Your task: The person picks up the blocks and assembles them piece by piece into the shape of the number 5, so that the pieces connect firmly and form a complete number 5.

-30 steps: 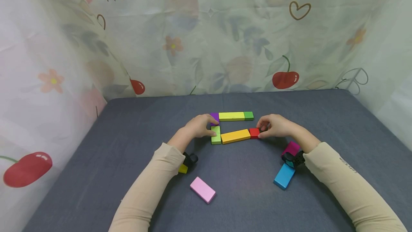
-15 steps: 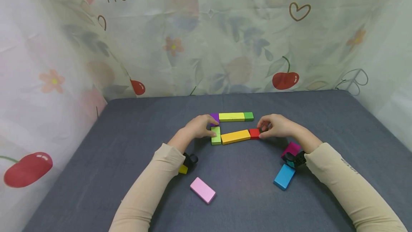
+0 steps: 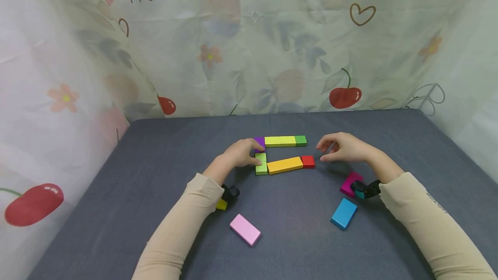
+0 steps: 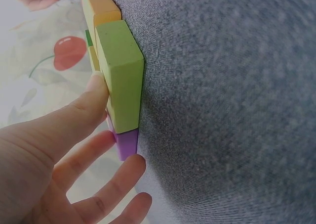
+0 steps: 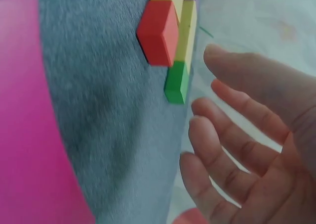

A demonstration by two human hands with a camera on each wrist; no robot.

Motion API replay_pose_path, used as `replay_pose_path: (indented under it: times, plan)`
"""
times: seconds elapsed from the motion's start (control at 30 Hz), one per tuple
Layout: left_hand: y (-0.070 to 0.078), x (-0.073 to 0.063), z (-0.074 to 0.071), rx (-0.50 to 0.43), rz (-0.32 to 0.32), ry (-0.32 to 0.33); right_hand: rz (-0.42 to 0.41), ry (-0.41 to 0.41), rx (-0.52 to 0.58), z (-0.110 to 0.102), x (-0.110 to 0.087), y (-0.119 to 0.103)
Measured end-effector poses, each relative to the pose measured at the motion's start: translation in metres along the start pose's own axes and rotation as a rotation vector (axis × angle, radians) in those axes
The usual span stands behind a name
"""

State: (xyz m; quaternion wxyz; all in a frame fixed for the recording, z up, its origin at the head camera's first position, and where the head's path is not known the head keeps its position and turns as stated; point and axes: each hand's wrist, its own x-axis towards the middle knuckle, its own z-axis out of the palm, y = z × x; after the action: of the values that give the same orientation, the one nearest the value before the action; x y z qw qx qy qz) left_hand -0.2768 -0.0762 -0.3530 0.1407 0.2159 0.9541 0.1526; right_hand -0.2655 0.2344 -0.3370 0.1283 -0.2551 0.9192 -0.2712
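Note:
My left hand (image 3: 240,152) rests at the left end of the block layout. Its thumb touches the light green block (image 4: 121,75), while the index fingertip is at the purple block (image 4: 127,144) just beyond. From the light green block an orange block (image 3: 285,165) runs right at a slight slant, and a red block (image 3: 308,162) sits at its end. Behind, a yellow block (image 3: 280,141) joins the purple block to a green block (image 3: 301,141). My right hand (image 3: 344,147) hovers right of the red block, apart from it, fingers loosely bent around nothing.
Nearer me lie a pink block (image 3: 245,230), a blue block (image 3: 344,214) and a magenta block (image 3: 351,184). A teal piece (image 3: 359,194) shows under the right wrist camera. Another yellow block (image 3: 221,204) is partly hidden by the left sleeve. A printed curtain hangs behind the table.
My right hand has let go of the red block and moved right and slightly away. The red block stays at the orange block's end. My left hand has not visibly moved.

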Motion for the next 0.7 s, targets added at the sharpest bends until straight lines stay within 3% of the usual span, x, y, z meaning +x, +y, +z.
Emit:
replay_pose_path:
  times: [0.7]
  plan:
    - [0.000,0.000,0.000,0.004,-0.002,0.002,0.007,-0.168,0.106,-0.017,-0.038,0.029]
